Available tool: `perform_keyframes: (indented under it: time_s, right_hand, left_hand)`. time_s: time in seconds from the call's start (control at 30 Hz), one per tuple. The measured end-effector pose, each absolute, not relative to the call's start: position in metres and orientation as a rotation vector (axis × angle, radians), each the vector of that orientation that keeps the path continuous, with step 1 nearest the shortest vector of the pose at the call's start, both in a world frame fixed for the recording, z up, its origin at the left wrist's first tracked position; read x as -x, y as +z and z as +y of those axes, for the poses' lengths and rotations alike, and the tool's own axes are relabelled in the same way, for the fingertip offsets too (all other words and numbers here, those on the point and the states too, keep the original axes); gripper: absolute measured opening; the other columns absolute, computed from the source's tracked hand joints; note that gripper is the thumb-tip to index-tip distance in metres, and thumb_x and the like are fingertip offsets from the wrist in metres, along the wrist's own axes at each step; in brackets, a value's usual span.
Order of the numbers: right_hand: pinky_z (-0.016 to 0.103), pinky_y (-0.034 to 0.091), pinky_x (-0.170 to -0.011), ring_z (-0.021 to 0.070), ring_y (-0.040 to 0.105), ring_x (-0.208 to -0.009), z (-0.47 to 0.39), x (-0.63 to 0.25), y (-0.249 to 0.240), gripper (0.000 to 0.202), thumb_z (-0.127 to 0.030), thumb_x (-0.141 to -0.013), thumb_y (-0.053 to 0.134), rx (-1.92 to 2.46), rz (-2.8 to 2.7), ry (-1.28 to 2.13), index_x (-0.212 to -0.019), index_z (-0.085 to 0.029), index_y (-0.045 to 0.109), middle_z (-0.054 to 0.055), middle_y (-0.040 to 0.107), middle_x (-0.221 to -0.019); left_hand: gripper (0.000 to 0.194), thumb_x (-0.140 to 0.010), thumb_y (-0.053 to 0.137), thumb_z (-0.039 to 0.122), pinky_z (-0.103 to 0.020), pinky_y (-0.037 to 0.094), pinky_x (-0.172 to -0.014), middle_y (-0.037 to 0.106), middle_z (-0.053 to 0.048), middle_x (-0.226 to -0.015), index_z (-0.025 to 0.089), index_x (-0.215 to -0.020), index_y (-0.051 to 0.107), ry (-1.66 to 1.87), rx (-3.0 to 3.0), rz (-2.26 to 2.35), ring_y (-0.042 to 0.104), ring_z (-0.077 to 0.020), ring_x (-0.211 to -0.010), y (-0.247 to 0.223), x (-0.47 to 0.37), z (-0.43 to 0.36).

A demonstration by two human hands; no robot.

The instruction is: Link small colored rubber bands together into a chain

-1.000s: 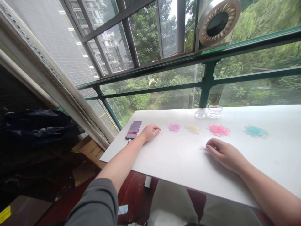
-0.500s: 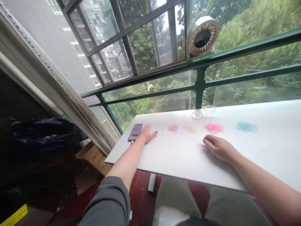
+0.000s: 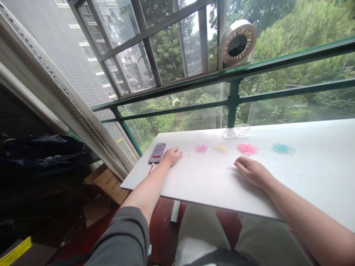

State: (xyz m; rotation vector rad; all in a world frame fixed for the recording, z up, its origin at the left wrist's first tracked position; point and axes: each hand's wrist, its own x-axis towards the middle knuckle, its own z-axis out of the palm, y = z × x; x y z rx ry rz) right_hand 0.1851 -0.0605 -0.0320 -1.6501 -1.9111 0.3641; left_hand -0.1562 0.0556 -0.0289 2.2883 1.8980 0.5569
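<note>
My left hand (image 3: 172, 156) rests on the white tabletop (image 3: 199, 184) beside a phone (image 3: 157, 153). Its fingers are curled in; whether anything is between them is hidden. A few faint pink bits lie just past its thumb. Farther right, my right hand (image 3: 251, 170) lies on its side with fingers closed. Thin pink loops, like small rubber bands (image 3: 230, 168), poke out at its fingertips. Beyond the hands are loose piles of similar bands: a purple pile (image 3: 201, 148), a pale yellow pile (image 3: 221, 149), a bright pink pile (image 3: 247, 149) and a teal pile (image 3: 283, 148).
Two clear round dishes (image 3: 243, 130) stand at the table's back edge. A red cable (image 3: 151, 169) runs from the phone. Behind the table is a green railing (image 3: 233, 99) with a round white fan-like device (image 3: 238, 42) above. A cardboard box (image 3: 109, 184) sits on the floor at left.
My left hand's fingers, spread flat near the phone before, have drawn in and curled. My right hand keeps its place by the pink loops. The whole view has shifted slightly.
</note>
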Motion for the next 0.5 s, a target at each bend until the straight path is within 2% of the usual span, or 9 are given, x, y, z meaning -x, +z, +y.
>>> perform_keyframes:
  time_s: [0.23,0.33,0.5]
  right_hand:
    - [0.028,0.039,-0.059,0.0180,0.058,-0.065,-0.060,-0.185,-0.033,0.025,-0.039,-0.082,0.041,1.618,-1.900,0.338,-0.077,-0.022,0.059,0.003,0.066,-0.071]
    - [0.028,0.039,-0.059,0.0177,0.058,-0.064,-0.060,-0.184,-0.033,0.024,-0.038,-0.082,0.042,1.634,-1.900,0.354,-0.076,-0.022,0.059,0.003,0.066,-0.071]
    - [0.027,0.039,-0.060,0.0175,0.058,-0.065,-0.059,-0.184,-0.033,0.023,-0.038,-0.082,0.042,1.662,-1.907,0.348,-0.076,-0.022,0.058,0.002,0.066,-0.071]
  left_hand:
    - [0.047,-0.077,0.054,0.042,-0.029,0.037,-0.103,0.055,-0.005,-0.128,0.020,-0.118,0.058,0.561,-2.537,1.490,0.051,-0.0211,-0.118,-0.030,0.132,0.016]
    - [0.048,-0.076,0.056,0.040,-0.031,0.035,-0.105,0.056,-0.007,-0.126,0.018,-0.119,0.057,0.580,-2.601,1.414,0.050,-0.0217,-0.118,-0.024,0.128,0.016]
    - [0.055,-0.074,0.059,0.042,-0.039,0.031,-0.106,0.054,-0.012,-0.126,0.014,-0.121,0.054,0.639,-2.627,1.475,0.045,-0.0265,-0.120,-0.018,0.125,0.036]
